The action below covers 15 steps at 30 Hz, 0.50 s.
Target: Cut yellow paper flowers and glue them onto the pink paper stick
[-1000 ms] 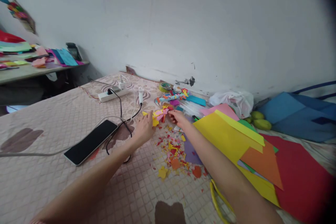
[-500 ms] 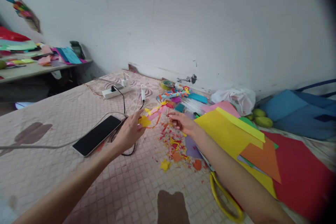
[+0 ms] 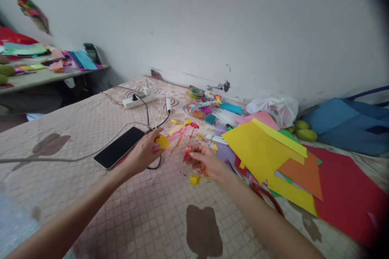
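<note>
Here, nearest you, a brown patch marks the patterned cloth. Scissors with a red handle lie partly behind your right forearm, and a yellow scrap sits just beside your right hand. That hand's thumb and fingers are together, clamped on a red paper piece. Your left hand is closed on one end of a paper string, gripping by its yellow flower; the string slants between your hands, away toward the cloth's far edge. Left of that hand lies a black phone; to the right spread yellow sheets and a red sheet. Farther off, a power strip rests near the cloth's far left corner, while a tape roll and a plastic bag sit along its far edge, by the wall.
</note>
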Motion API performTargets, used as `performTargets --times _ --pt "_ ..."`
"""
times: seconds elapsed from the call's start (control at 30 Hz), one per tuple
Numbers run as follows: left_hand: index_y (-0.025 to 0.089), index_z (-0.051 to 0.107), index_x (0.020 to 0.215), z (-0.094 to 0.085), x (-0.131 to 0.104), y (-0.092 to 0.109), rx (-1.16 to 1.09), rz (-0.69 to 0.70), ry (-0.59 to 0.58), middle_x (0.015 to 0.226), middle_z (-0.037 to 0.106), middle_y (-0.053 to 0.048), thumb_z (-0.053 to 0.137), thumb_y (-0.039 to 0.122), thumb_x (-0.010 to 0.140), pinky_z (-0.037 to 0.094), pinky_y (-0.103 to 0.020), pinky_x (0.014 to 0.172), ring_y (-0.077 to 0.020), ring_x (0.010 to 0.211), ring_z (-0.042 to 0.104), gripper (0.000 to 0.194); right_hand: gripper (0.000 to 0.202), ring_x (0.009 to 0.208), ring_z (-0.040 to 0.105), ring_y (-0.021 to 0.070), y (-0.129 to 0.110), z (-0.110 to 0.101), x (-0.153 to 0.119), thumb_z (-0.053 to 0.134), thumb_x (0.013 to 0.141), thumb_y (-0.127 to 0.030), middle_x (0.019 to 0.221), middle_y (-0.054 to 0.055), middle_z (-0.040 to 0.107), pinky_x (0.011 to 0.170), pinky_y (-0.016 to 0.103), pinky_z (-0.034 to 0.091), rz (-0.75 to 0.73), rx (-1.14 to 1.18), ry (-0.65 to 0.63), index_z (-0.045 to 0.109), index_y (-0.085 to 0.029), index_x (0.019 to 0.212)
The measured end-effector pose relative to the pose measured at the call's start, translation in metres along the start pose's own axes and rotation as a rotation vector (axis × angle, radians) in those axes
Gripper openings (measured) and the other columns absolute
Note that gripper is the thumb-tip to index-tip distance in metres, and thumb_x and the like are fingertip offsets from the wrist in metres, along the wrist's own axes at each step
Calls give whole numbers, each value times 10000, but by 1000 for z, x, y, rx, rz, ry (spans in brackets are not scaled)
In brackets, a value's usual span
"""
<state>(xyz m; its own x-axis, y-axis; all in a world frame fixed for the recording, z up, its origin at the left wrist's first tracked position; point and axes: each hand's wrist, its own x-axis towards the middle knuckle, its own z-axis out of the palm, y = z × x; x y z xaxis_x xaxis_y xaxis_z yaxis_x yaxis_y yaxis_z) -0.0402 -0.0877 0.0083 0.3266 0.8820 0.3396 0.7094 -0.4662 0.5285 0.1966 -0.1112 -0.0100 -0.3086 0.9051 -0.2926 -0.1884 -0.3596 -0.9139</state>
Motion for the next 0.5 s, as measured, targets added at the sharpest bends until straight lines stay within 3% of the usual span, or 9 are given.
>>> performTargets --times 0.17,0.27,0.37,0.5 --pt "185 444 1252 9 -7 -17 148 37 -34 1154 584 -135 529 187 763 441 -415 881 -248 1020 567 497 243 465 562 87 5 3 -13 633 729 -381 688 -2 654 355 160 317 -21 -288 28 496 -192 798" --pt "189 485 1224 10 -8 -22 283 -13 -107 1131 590 -132 544 211 773 450 -443 831 -286 998 563 455 192 446 514 79 -1 -8 -16 581 776 -364 655 -21 610 382 181 349 -126 -452 59 496 -192 774" --pt "199 489 1231 5 -9 -15 330 0 -123 1182 566 -127 557 229 780 438 -466 840 -314 1062 524 457 148 514 516 92 -7 -20 -23 551 810 -329 659 -27 571 474 212 396 -223 -599 85 525 -192 759" --pt "198 531 1171 3 -14 8 277 105 -1 1198 567 -113 532 186 806 406 -456 915 -291 1124 492 365 80 610 526 117 -4 -21 -38 551 816 -249 690 -13 586 544 228 373 -267 -894 42 583 -189 774"
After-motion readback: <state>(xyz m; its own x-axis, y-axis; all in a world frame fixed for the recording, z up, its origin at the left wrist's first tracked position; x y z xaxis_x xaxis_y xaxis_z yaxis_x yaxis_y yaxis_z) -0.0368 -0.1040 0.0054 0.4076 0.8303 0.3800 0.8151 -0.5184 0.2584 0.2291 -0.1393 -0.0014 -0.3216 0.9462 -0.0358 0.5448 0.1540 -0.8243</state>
